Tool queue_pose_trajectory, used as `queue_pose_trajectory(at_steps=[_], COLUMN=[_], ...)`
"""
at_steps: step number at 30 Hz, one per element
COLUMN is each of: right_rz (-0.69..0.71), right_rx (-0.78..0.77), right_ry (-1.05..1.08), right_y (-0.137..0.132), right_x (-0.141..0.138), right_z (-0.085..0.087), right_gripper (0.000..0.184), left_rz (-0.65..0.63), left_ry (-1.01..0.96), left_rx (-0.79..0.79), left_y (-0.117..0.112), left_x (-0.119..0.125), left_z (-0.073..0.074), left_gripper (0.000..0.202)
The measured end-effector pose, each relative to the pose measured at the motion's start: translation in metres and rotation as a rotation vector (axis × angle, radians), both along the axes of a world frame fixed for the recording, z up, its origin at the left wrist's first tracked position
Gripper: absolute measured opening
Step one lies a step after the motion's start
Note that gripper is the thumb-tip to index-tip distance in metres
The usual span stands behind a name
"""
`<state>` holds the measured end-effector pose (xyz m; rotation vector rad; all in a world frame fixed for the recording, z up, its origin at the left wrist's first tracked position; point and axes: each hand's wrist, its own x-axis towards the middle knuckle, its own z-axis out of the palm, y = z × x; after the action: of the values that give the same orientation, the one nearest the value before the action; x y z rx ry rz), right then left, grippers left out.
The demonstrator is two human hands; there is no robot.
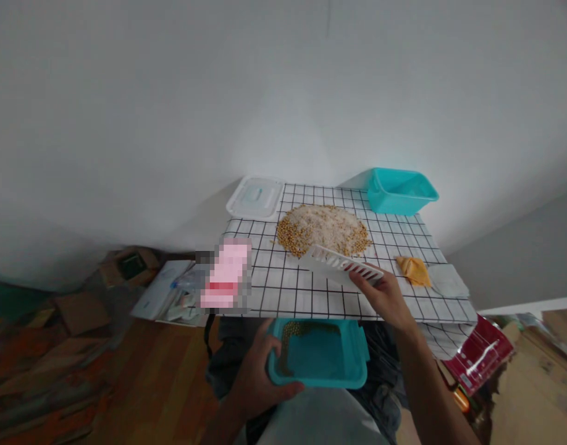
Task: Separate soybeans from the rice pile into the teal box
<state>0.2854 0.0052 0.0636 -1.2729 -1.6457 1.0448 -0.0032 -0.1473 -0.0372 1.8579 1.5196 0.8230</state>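
My left hand (267, 364) grips the left end of a teal plastic box (318, 384), held at my lap below the table's front edge. Some tan, bean-like grains (290, 334) lie inside it along its far and left sides. In my right hand (385, 295) is a white slotted plastic panel (332, 266), gripped at its right end and tilted over the checked cloth. Its far left end is at the near edge of a pile of pale rice-like grains (327, 225) mixed with yellow-tan beans (290, 238).
A second teal box (397, 204) stands at the table's back right, and a white lid (256, 196) lies at the back left. A folded yellow cloth (414, 271) and a white cloth (448, 280) are on the right. A blurred pink object (226, 272) lies at the left edge.
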Motion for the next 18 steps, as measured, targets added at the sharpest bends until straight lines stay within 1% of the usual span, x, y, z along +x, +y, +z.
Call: queue_pose_trajectory(at_steps=[3,8,12,18], right_rz=[-0.061,-0.019,0.032,0.065], right_rx=[0.039,0.093,0.101,0.093], right_ry=[0.03,0.007,-0.001,-0.019], right_y=[0.023,0.054,0.066,0.073], right_x=[-0.007,-0.018,-0.025,-0.029], right_z=[-0.002,-0.002,-0.004,-0.006], right_gripper=[0.036,0.036,0.037,0.037], left_rz=[-0.004,0.002,0.019,0.047], left_ry=[-0.013,-0.005,0.0,0.006], left_rx=[0.002,-0.027,-0.021,0.008], left_y=[0.0,-0.002,-0.006,-0.007], left_x=[-0.001,-0.002,-0.007,-0.011], left_z=[0.001,0.001,-0.002,-0.001], left_gripper=[0.055,0.056,0.056,0.056])
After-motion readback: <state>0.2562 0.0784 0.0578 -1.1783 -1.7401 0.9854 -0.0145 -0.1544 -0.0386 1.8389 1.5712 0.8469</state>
